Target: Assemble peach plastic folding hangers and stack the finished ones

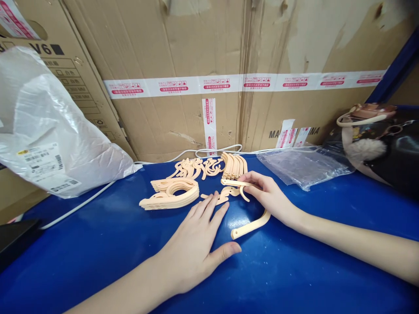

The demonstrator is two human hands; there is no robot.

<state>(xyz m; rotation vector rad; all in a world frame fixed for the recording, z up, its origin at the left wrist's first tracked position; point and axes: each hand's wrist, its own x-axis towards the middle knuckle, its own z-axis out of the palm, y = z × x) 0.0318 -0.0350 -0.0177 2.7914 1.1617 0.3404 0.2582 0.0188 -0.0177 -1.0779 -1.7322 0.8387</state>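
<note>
My left hand (199, 240) lies with fingers spread on the blue table, its fingertips touching a beige plastic hanger piece (216, 199). Pinched in my right hand (265, 189) is a beige hanger arm (234, 182); part of it is hidden by the fingers. A small curved hook (244, 193) shows just below those fingers. Under the right hand, another curved hanger arm (250, 227) lies with its end toward me. To the left sits a stack of folded beige hangers (173, 201). Behind are loose hooks (191, 166) and a stack of hanger arms (235, 165).
Large cardboard boxes (183, 117) stand along the back of the blue table (294, 270). A white shipping bag (42, 122) leans at the left, beside a white cable (81, 203). At the right are a clear plastic bag (301, 168) and a dark bag (393, 148) with a pompom.
</note>
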